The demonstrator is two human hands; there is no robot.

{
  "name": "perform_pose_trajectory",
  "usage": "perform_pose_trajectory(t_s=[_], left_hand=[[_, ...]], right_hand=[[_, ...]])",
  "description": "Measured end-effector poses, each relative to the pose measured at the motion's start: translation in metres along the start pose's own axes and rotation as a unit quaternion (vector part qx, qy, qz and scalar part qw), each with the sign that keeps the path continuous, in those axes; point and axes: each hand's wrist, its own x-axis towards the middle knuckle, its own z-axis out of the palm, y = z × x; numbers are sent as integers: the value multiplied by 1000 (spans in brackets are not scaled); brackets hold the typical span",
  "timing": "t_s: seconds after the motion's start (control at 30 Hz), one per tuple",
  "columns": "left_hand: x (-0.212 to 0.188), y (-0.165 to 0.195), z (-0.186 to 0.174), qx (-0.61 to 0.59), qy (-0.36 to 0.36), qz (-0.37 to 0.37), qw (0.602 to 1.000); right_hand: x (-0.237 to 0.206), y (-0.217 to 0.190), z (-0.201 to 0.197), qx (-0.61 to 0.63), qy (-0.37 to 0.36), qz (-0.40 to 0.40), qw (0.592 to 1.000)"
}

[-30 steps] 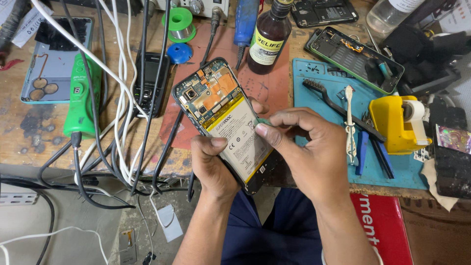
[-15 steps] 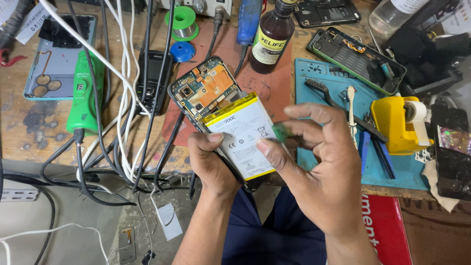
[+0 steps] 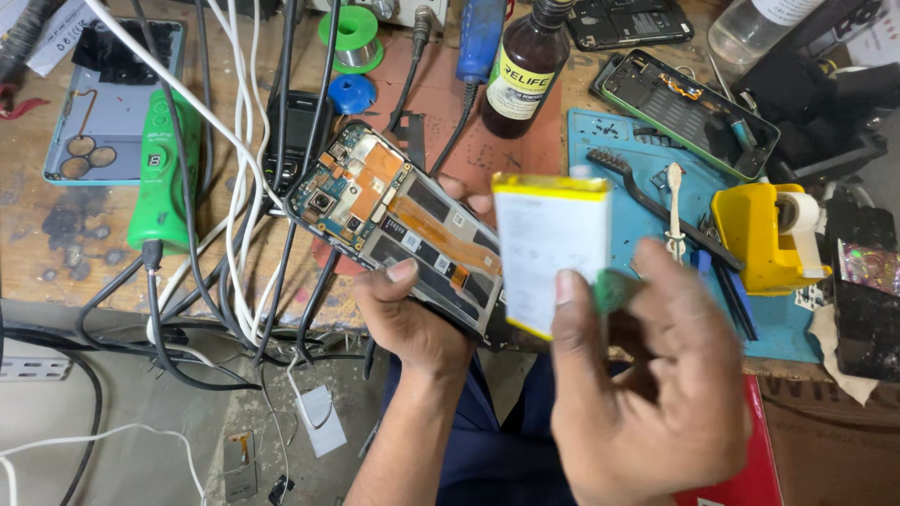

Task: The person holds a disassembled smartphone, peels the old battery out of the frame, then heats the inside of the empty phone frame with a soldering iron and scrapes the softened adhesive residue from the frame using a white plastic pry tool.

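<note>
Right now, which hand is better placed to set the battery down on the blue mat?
Probably the right hand. It already pinches the white and yellow battery, lifted clear of the opened phone, and is nearest the blue mat. The left hand is busy gripping the phone.

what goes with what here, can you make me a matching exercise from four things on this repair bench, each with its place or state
Things:
1. battery
2. opened phone
3. brown bottle
4. yellow tape dispenser

Places or states:
A. standing upright at the back of the bench
B. lifted clear, pinched in the right hand
C. resting on the blue mat
D. gripped at its lower edge by the left hand, circuit boards exposed

Pairs: 1-B, 2-D, 3-A, 4-C
</note>
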Motion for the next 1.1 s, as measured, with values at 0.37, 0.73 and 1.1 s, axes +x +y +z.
perform_pose_trajectory(t_s=[0.37,0.73,1.1], left_hand=[[3,17,3,-144,-54,-117,981],[8,18,4,-60,-74,-263,960],[9,13,3,-36,-71,-268,960]], right_hand=[[56,95,4,-108,-117,101,982],[67,61,27,353,-214,-35,910],[76,58,39,351,-272,-41,895]])
